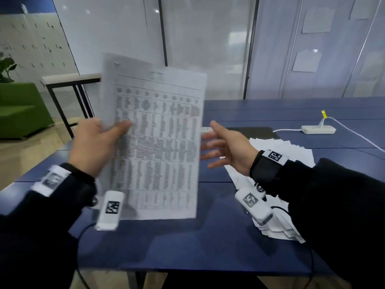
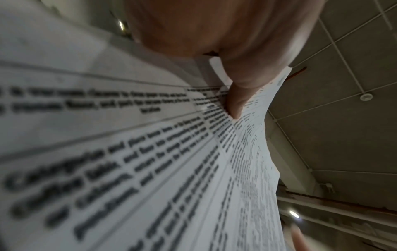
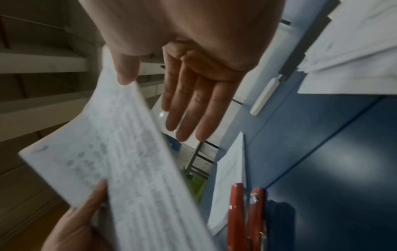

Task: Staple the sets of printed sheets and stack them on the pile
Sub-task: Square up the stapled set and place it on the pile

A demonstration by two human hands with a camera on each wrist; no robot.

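Observation:
My left hand (image 1: 112,132) holds a set of printed sheets (image 1: 162,142) upright above the blue table (image 1: 187,247), with the thumb (image 2: 236,95) pressed on the printed table on the front page. A small dark mark sits at the set's top left corner. My right hand (image 1: 216,142) is open with straight fingers (image 3: 189,110) just off the set's right edge, not touching it. The pile of sheets (image 1: 291,155) lies fanned on the table under my right forearm. In the right wrist view a red stapler (image 3: 247,217) lies on the table beside another flat sheet (image 3: 232,178).
A white power strip (image 1: 318,129) with a cable lies at the far right of the table. A second strip (image 3: 263,96) and a black pad (image 1: 250,132) lie behind my right hand. A side table (image 1: 70,80) and a green sofa (image 1: 20,109) stand to the left.

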